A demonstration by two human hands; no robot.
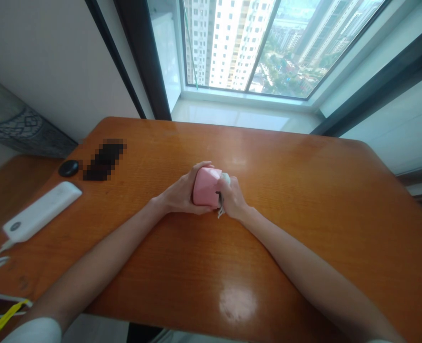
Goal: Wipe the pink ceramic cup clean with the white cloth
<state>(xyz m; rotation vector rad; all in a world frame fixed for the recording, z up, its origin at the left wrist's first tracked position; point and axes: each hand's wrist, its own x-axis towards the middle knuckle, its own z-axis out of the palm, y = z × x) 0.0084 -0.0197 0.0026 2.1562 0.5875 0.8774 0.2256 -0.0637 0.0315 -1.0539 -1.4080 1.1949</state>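
Note:
Near the middle of the table, a small pink object (206, 186) with a smooth, angular body is held between both hands. My left hand (187, 190) wraps round its left side, thumb at the near edge and fingers over the far edge. My right hand (233, 196) is closed at its right end, fingers bent round a small pale piece (226, 178). A dark grey part and pale strands (220, 213) show below the right thumb. The hands hide much of the right end, so I cannot tell the object's exact kind.
The brown wooden table (304, 200) extends around both arms. At the left lie a white power strip (41, 212) with a cable, a round black object (68, 168) and a pixelated dark shape (104, 160). A yellow strip (5, 319) is at lower left; a window (246, 47) stands beyond.

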